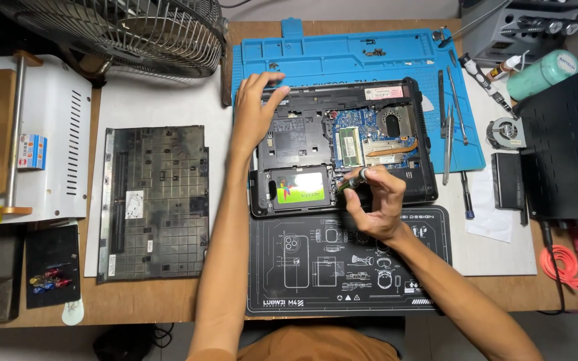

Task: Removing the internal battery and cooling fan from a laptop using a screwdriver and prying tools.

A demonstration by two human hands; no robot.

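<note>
An opened black laptop [302, 137] lies upside down on a blue work mat [342, 57], its circuit board, memory module [349, 146] and copper heat pipe exposed. A drive with a green label [299, 187] sits in the bay at the front left. My left hand [254, 113] rests flat on the laptop's left rear corner. My right hand [372, 200] pinches a small screwdriver [348, 182], its tip down at the front edge by the drive bay.
The removed bottom cover [155, 200] lies to the left. A fan [128, 33] stands at the back left. Tweezers and drivers [451, 127] lie on the mat's right edge, beside a small cooling fan [505, 132] and a black box [566, 144]. A black mat [349, 261] lies in front.
</note>
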